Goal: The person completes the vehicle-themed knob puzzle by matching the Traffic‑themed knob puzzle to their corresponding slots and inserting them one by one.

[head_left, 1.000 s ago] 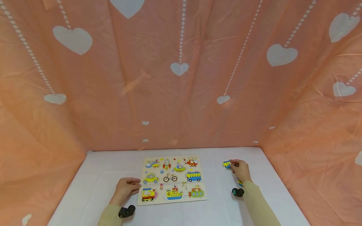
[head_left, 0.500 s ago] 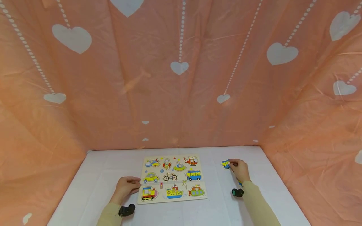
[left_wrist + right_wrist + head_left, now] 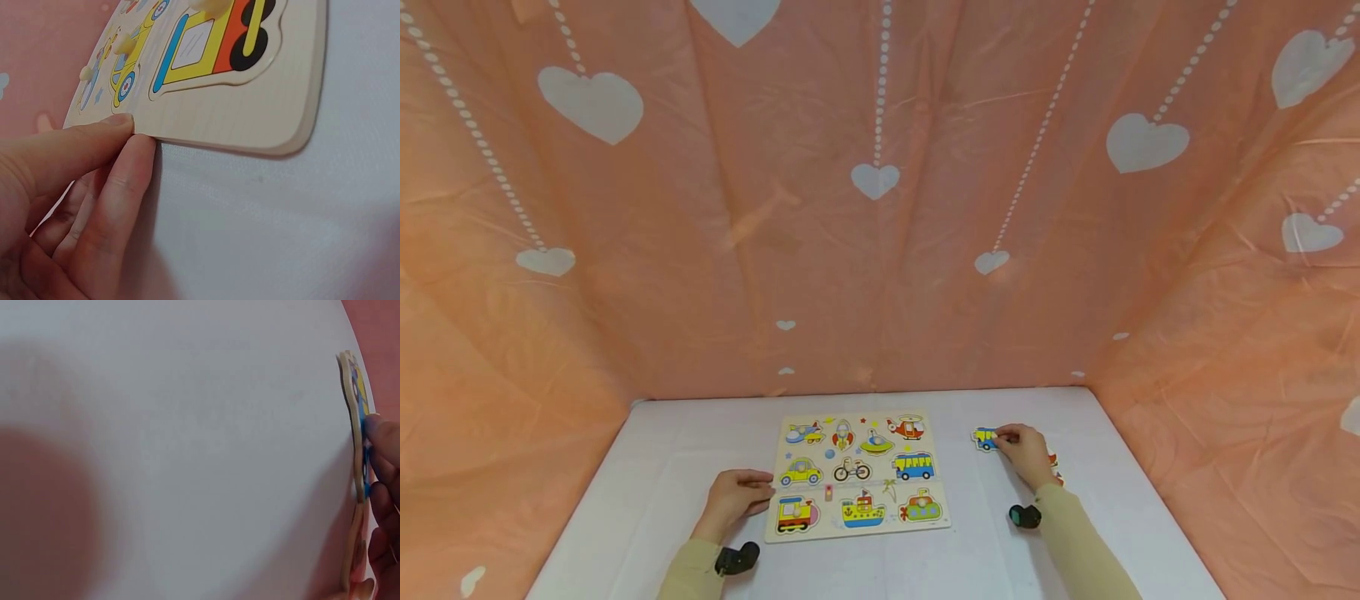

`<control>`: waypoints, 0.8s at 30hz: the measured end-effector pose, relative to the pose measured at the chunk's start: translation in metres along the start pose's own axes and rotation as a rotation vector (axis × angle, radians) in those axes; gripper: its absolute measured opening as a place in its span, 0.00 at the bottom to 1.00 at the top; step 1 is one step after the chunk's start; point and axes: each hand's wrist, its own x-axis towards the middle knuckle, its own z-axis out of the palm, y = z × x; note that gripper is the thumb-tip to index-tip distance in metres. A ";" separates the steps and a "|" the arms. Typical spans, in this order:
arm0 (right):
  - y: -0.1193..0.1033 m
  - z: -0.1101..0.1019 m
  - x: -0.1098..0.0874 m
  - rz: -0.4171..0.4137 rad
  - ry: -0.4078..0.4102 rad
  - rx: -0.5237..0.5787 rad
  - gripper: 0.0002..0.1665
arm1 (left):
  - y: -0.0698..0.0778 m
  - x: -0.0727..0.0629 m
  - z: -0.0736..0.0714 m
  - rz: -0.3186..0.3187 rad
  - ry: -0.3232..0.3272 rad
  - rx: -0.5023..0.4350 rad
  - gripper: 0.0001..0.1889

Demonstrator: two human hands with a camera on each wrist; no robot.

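A wooden puzzle board point(image 3: 827, 533) printed with vehicles lies on the table. My left hand point(image 3: 732, 502) pinches its left edge, the thumb on top and a finger at the rim in the left wrist view. Knobs stand on the yellow car piece point(image 3: 131, 59) and the train piece point(image 3: 206, 47). To the right of the board, my right hand point(image 3: 1026, 454) pinches a blue and yellow bus puzzle piece point(image 3: 982, 439). In the right wrist view the bus piece point(image 3: 356, 425) shows mostly edge-on. Behind the right hand, a red and white piece point(image 3: 1056, 468) is partly hidden.
A white cloth covers the table point(image 3: 917, 567). Orange curtain point(image 3: 880, 292) with white hearts encloses the back and sides. A black wrist camera point(image 3: 737, 558) sits at the left wrist and another wrist camera point(image 3: 1025, 517) at the right.
My right hand has moved slightly left with the bus puzzle piece, nearer the board. The red and white piece has come into view behind it. The left hand keeps its place.
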 end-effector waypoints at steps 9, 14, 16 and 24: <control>-0.003 0.008 0.000 -0.032 -0.025 0.013 0.09 | 0.001 -0.001 0.000 0.000 0.005 0.007 0.14; -0.012 0.012 -0.002 -0.067 -0.045 0.036 0.07 | 0.002 -0.002 0.000 -0.004 0.007 0.009 0.13; -0.017 0.014 -0.003 -0.072 -0.056 0.053 0.07 | 0.002 -0.002 0.000 -0.003 0.005 0.012 0.13; -0.035 0.021 -0.006 -0.147 -0.061 0.058 0.06 | 0.002 -0.004 -0.001 0.016 -0.004 0.018 0.14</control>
